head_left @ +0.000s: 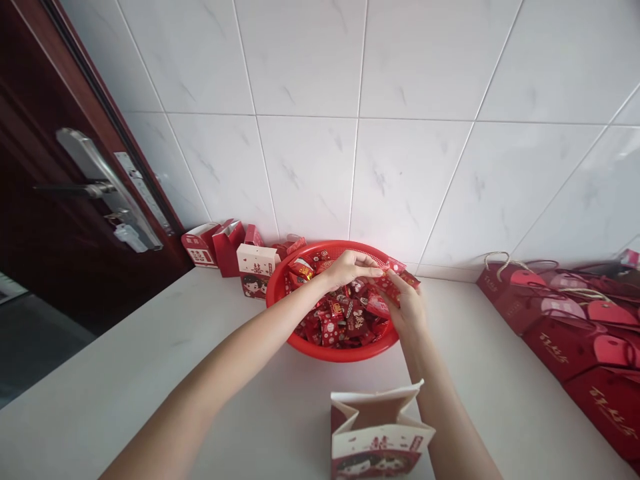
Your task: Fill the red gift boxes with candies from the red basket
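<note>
Right hand (407, 303), right of center, grip closed on red packets (397, 277) over the right rim of the red basket (333, 355); left hand (350, 270) just beside it, fingertips at the packets, grip nearly together; open box (383, 440) lower center on white table (260, 407).

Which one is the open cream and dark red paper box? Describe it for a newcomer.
On the white tabletop, find the big red plastic basket of small red packets. On its near side, toward the camera, stands a cream and dark red paper box with cartoon faces. Its mouth gapes open, and its cream lookalike stands left of the basket.
</note>
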Demonstrator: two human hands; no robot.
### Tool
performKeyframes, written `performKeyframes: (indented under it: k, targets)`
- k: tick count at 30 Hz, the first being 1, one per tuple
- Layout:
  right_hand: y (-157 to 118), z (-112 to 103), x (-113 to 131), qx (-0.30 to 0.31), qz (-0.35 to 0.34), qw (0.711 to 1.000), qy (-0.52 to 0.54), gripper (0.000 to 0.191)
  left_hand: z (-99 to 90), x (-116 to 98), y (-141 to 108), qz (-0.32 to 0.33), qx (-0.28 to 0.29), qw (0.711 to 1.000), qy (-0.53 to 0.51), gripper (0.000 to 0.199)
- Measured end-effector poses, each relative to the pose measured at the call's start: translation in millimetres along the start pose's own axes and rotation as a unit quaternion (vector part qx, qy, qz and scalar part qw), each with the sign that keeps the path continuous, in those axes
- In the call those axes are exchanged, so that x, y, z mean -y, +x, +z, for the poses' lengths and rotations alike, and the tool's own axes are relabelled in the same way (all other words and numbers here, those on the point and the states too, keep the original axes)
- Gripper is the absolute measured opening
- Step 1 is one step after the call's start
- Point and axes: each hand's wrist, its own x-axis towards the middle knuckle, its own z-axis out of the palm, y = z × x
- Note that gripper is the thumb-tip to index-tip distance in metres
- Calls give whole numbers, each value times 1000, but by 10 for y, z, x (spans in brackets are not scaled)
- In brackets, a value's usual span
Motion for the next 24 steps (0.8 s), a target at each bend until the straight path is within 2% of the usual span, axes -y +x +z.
performKeyframes:
  k: [3,9,13,16,18,21,24]
  targets:
    - [4,7,-2,-3,10,1000,-2,18,6,14,4,5,-22,1000,6,34]
    - [14,19,-14,0,1,1000,15,21,59,11,-23,20,0,1000,7,33]
    - [-3,23,-12,5,-34,999,23,22,5,-4,-41,34,6,999,13,22]
    - [-3,13,-12,-3,-42,999,20,23,-90,-19,-50,25,-12,995,99,14]
    - [9,6,-18,-12,-44,999,18,24,-160,-24,-64,16,-19,974,226,19]
    - [19,7,-25,-18,-46,999,11,24,-247,-19,-93,-4,13,911,413,30]
    - [3,21,-17,-25,-41,999,7,21,-294,-9,-110,-40,38,867,495,41]
